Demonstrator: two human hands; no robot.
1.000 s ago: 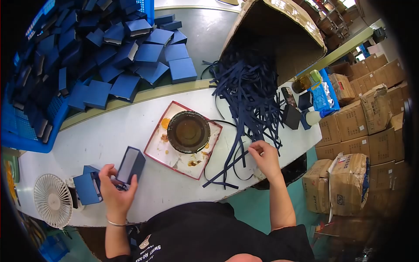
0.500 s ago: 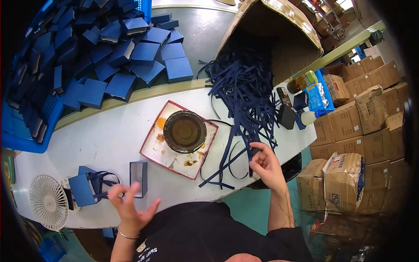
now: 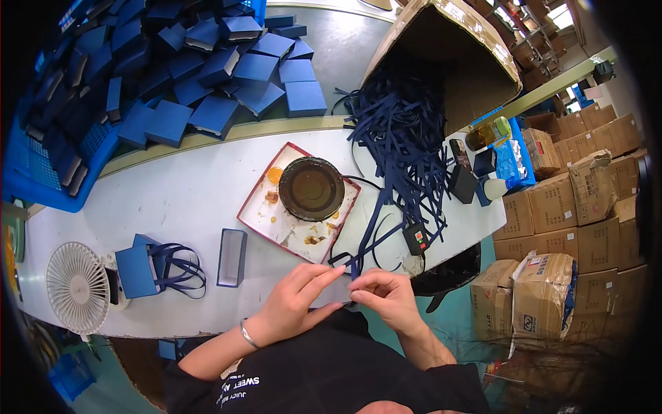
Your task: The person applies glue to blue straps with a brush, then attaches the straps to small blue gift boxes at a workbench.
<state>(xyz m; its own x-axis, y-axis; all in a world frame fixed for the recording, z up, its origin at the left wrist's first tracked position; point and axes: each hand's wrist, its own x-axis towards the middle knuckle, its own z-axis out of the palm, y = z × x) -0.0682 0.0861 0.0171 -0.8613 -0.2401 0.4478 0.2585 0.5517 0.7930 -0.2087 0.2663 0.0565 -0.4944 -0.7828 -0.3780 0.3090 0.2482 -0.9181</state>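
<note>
Left hand (image 3: 296, 301): fingers extended toward the right hand (image 3: 386, 297), thumb spread apart below them. Left forearm (image 3: 217, 350) crosses diagonally inward, close before the torso (image 3: 310, 376). Right forearm (image 3: 427, 348) angles forward and inward; right fingers curled, thumb and forefinger tips near each other. The hands sit close together; fingertip contact could not be confirmed.

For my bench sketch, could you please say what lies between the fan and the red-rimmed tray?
The head view shows a blue box with ribbons, then an open box.
</note>
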